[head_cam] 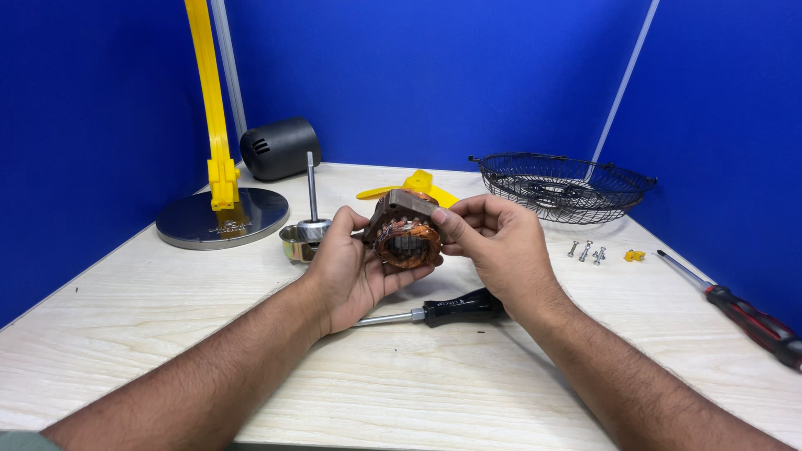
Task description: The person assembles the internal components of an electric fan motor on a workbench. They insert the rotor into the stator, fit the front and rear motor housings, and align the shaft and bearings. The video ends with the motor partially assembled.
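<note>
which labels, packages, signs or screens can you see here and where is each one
No packages, signs or screens.
Small pale marking on the black screwdriver handle, lying on the pale wooden table below both hands.
Faint engraved mark on the round shiny metal base plate, far left, under the yellow plastic post.

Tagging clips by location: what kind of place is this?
Likely a small repair or teardown bench: a pale wooden table walled by blue partitions, with a screwdriver, loose screws and a wire fan guard laid out.
</note>
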